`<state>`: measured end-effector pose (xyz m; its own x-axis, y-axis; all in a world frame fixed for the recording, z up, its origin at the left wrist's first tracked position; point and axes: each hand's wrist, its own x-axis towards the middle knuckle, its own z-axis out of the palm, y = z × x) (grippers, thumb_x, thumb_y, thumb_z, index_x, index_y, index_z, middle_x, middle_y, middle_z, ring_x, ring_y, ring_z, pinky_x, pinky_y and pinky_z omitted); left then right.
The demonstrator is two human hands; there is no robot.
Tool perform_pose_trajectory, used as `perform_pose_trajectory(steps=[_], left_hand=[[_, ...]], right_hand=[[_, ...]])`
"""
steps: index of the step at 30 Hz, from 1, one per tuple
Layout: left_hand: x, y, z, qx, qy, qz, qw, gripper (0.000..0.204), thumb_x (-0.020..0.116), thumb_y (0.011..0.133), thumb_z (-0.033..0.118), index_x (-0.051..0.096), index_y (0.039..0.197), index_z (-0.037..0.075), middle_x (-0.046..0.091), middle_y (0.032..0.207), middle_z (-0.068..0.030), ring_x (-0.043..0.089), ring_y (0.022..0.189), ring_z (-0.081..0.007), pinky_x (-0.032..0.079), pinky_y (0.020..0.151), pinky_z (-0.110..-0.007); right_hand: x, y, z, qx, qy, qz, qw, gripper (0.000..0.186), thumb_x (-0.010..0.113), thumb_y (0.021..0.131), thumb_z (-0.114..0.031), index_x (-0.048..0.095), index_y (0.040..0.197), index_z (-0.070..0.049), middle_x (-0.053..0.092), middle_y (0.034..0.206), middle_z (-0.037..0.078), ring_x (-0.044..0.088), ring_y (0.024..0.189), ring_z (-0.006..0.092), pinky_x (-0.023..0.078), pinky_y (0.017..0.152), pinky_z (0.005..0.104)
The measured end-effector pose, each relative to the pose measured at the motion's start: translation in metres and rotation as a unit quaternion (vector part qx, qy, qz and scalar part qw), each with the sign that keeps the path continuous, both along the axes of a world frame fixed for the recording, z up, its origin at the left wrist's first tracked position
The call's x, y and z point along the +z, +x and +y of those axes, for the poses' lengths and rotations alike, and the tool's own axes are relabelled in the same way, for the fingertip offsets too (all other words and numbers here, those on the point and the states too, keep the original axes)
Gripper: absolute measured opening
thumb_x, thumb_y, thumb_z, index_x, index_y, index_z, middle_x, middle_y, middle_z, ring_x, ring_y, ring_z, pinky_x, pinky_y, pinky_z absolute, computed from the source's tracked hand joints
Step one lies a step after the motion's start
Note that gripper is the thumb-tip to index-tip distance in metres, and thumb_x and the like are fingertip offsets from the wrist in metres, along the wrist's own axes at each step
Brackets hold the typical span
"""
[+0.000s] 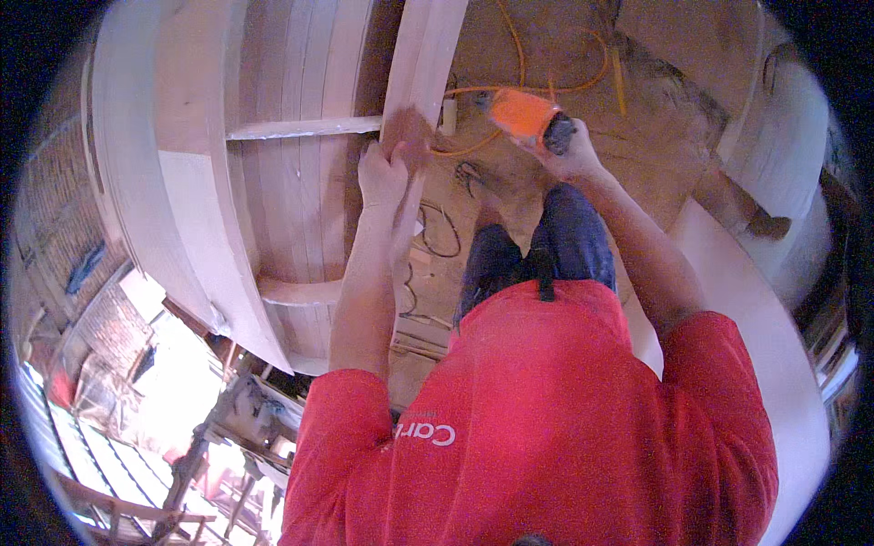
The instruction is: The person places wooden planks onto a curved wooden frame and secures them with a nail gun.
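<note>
An orange power tool (521,112) with a dark end is in my right hand (575,156), held above the ground to the right of a boat-like wooden hull. Its exact kind is unclear. My left hand (382,175) grips the inner edge of a pale wooden plank (426,55) that runs along the hull's near side. The thumb lies on top, and the other fingers are partly hidden. A dark shadow falls on the plank just beyond this hand.
Inside the hull (305,82), a crosspiece (305,127) and a curved rib (300,291) span the planking. An orange cord (583,86) loops over the brown ground. A dark cable (442,232) lies beside the hull. Another curved pale surface (746,309) stands at my right.
</note>
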<state>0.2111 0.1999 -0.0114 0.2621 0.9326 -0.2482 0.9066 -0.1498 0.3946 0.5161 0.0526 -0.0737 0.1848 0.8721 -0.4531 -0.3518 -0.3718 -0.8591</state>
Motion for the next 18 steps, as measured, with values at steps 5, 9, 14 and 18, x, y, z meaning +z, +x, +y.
perform_pose_trajectory(steps=[5,9,14,18], left_hand=[[-0.015,-0.024,-0.001,-0.05,0.031,-0.04,0.997,0.035,0.068,0.091,0.029,0.062,0.086,-0.005,0.063,0.087,-0.0294,0.061,0.087,-0.05,0.048,0.077,-0.056],[-0.021,-0.033,0.001,-0.036,0.032,0.013,0.999,0.034,0.062,0.093,0.033,0.065,0.095,-0.001,0.065,0.087,-0.0279,0.063,0.087,-0.0488,0.05,0.075,-0.055],[-0.012,-0.017,0.003,-0.056,0.017,0.02,0.998,0.037,0.061,0.093,0.035,0.066,0.106,0.0,0.065,0.086,-0.0261,0.065,0.086,-0.0484,0.052,0.075,-0.054],[-0.001,-0.016,-0.001,-0.044,0.021,-0.005,0.999,0.033,0.062,0.092,0.03,0.064,0.1,-0.002,0.065,0.087,-0.0262,0.064,0.086,-0.0487,0.051,0.074,-0.054]], right_hand=[[0.029,-0.066,0.021,0.069,0.032,-0.223,0.972,0.043,0.084,0.071,-0.03,0.073,0.108,-0.011,0.076,0.098,0.01,0.074,0.091,0.0232,0.056,0.082,0.0355],[0.027,-0.1,0.033,0.103,0.038,-0.219,0.969,0.044,0.082,0.07,-0.03,0.073,0.11,-0.015,0.076,0.099,0.012,0.073,0.096,0.0318,0.057,0.084,0.0393],[0.003,-0.109,0.029,0.113,0.001,-0.214,0.97,0.046,0.083,0.069,-0.031,0.074,0.112,-0.017,0.076,0.098,0.011,0.074,0.095,0.0314,0.057,0.083,0.0393],[0.024,-0.111,0.032,0.104,0.0,-0.221,0.97,0.048,0.084,0.069,-0.033,0.074,0.113,-0.017,0.076,0.098,0.011,0.074,0.094,0.032,0.057,0.084,0.0392]])
